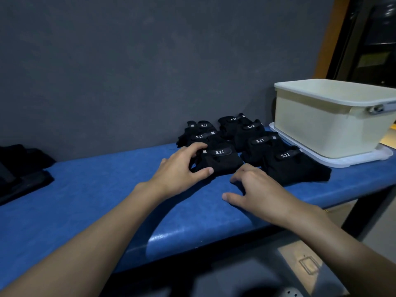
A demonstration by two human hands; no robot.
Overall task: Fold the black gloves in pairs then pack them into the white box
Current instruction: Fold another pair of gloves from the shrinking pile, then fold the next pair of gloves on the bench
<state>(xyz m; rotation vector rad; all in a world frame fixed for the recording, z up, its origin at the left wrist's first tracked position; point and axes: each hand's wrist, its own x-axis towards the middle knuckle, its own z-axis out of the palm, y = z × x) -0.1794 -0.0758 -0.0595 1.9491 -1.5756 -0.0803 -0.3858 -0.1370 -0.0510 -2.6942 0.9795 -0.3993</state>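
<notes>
While the left hand (pixel 182 170) pinches the near glove (pixel 218 160) between thumb and fingers, the right hand (pixel 255 187) rests spread beside it, and the white box (pixel 321 129) waits off right, nearer that right hand.

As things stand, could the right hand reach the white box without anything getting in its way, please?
Probably yes. The right hand rests open on the blue bench, holding nothing, and the white box stands open-topped further right. Only low folded black gloves lie between them.
</notes>
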